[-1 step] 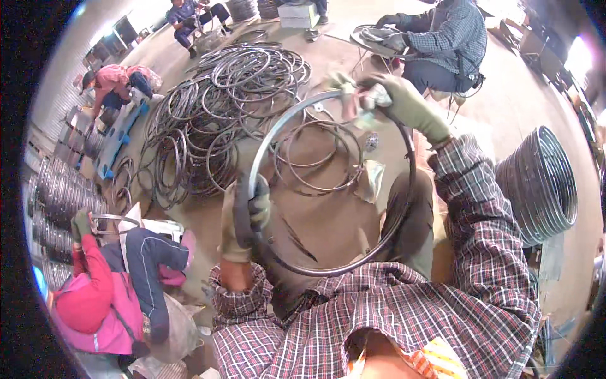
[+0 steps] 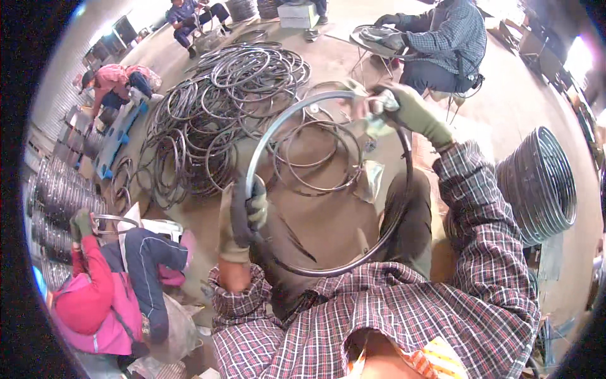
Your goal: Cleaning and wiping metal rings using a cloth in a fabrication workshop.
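Observation:
A single dark metal wheel rim [image 2: 334, 272] is held up in front of my lap, its upper left part catching the light. At its left side my left hand [image 2: 249, 211], in a dark and olive glove, is closed around it. My right hand [image 2: 407, 108], in an olive glove, is at the rim's upper right. It pinches a crumpled pale rag [image 2: 379, 119] against the metal. The rag and fingertips are partly smeared by motion.
A large heap of loose rims [image 2: 221, 107] lies ahead, with a few rims [image 2: 315, 155] nearer me. Stacked rims [image 2: 536, 186] stand at my right. One co-worker [image 2: 107, 284] sits close at left, another [image 2: 442, 47] at far right; others work farther back.
My right hand and the rag have shifted slightly down along the rim's upper right. The rim has moved a little to the left; my left hand keeps its grip.

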The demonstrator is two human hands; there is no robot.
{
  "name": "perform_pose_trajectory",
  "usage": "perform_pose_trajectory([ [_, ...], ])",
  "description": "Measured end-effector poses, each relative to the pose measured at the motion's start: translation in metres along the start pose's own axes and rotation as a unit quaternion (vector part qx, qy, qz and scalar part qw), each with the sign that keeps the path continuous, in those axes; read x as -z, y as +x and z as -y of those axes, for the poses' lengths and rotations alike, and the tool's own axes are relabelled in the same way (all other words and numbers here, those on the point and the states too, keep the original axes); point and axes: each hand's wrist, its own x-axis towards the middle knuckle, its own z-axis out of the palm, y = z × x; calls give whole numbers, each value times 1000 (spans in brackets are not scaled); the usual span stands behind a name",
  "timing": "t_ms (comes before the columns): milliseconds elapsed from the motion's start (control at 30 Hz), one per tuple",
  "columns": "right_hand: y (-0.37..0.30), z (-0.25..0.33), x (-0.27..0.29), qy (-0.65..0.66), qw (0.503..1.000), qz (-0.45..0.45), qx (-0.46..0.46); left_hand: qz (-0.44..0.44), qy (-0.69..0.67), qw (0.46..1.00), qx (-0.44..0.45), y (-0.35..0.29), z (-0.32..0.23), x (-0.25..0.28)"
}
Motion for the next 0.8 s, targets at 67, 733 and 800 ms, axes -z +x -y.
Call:
perform_pose_trajectory([
  [67, -23, -15, 3, -26, 999, 19, -44, -15, -41, 999, 10, -4, -5, 6],
  [733, -49, 28, -7, 9, 983, -166, -79, -178, 210, 960, -47, 13, -18, -52],
  [800, -82, 13, -16, 43, 981, -146, -118, -162, 173, 971, -29, 10, -16, -39],
])
